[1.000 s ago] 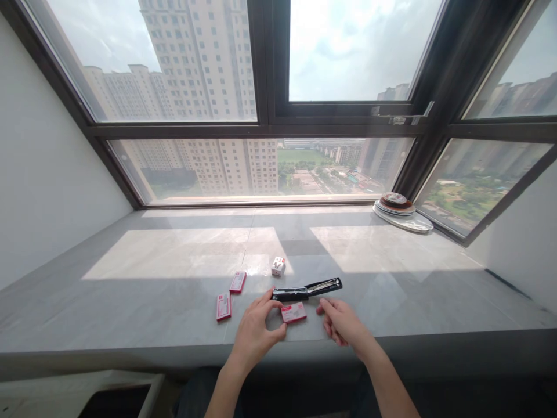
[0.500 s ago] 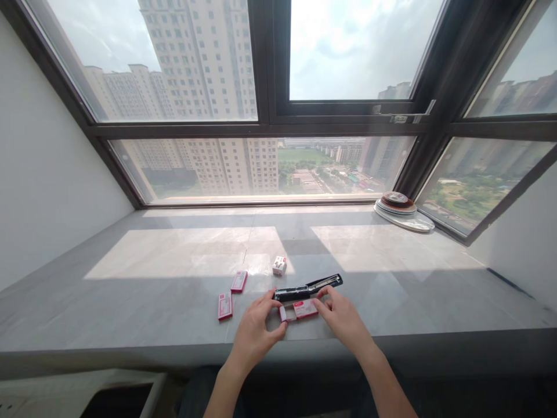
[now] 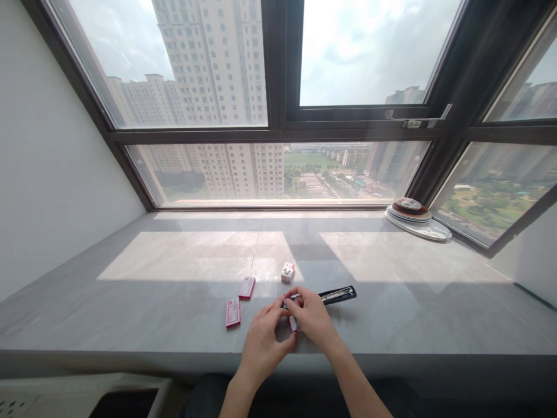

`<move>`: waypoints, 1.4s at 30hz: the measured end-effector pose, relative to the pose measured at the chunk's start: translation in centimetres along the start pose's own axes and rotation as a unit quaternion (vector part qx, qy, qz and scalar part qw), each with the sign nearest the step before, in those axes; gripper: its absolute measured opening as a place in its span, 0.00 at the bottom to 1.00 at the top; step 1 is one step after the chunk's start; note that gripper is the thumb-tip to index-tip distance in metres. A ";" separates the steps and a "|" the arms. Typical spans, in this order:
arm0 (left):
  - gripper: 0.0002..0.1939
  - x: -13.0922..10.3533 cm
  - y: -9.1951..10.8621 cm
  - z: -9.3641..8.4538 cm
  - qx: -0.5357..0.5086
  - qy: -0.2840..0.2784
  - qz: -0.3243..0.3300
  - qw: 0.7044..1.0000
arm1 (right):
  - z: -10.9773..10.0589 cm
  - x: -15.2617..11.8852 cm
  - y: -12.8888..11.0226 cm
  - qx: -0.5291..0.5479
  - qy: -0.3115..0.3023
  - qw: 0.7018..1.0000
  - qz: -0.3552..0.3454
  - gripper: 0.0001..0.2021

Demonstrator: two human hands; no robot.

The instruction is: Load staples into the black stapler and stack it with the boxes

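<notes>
A black stapler [image 3: 338, 295] lies opened out on the grey ledge, its near-left part hidden behind my hands. My left hand [image 3: 264, 339] is curved with thumb and fingers around a small pink-and-white box [image 3: 293, 323]. My right hand [image 3: 312, 316] reaches over the stapler's left part, fingers pinched together beside my left fingertips; what they hold is too small to make out. To the left lie two flat pink-and-white boxes, one nearer [image 3: 232, 313] and one farther [image 3: 247, 288]. A small white box with red marks [image 3: 288, 272] sits behind the stapler.
Stacked plates [image 3: 413, 218] stand in the ledge's far right corner by the window. The ledge's front edge [image 3: 174, 352] runs just below my hands. A pale container with a dark opening [image 3: 87, 389] is at the lower left.
My right hand has moved left, from the pink box's right end to beside my left hand, and now covers part of the stapler. The view has shifted slightly.
</notes>
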State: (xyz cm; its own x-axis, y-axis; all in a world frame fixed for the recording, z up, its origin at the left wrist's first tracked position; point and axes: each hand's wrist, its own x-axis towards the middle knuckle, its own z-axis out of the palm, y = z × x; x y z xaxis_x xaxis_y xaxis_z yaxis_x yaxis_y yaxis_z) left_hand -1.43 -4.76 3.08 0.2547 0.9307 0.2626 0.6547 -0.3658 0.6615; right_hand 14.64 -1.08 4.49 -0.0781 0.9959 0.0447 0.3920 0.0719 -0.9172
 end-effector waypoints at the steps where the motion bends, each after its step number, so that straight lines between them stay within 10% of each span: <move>1: 0.19 0.0 0.0 0.0 0.001 0.000 0.000 1.000 | -0.3 0.1 -0.5 -0.017 -0.001 1.000 -0.016 0.09; 9: 0.18 0.1 0.2 0.0 0.010 -0.002 0.003 1.000 | -3.7 -1.8 -2.5 -0.188 -0.080 0.974 -0.094 0.04; 22: 0.10 -0.6 0.3 -0.4 0.042 0.073 -0.047 0.995 | -9.0 -4.8 3.8 -0.195 0.002 0.980 0.045 0.16; 27: 0.16 -0.1 2.0 1.8 0.117 0.079 -0.054 0.989 | -7.4 -4.5 4.2 -0.208 -0.026 0.978 -0.008 0.17; 31: 0.16 0.2 2.9 2.5 0.122 0.097 -0.056 0.986 | -7.6 -4.5 3.9 -0.177 -0.045 0.983 -0.005 0.19; 37: 0.16 0.1 2.6 2.8 0.109 0.080 -0.022 0.991 | -13.7 -4.3 6.1 0.006 -0.021 0.991 0.133 0.30; 42: 0.16 0.8 2.9 2.7 0.128 0.077 -0.045 0.988 | -14.7 -0.8 4.5 0.113 -0.080 0.990 0.034 0.31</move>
State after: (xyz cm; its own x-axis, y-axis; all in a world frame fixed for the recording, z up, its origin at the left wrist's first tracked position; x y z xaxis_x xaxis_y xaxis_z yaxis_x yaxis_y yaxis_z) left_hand 2.60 -5.11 3.32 0.0896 0.9408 0.3269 0.8338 -0.2504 0.4921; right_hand 29.95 -0.72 6.14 -0.2098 0.9754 -0.0680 0.1884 -0.0279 -0.9817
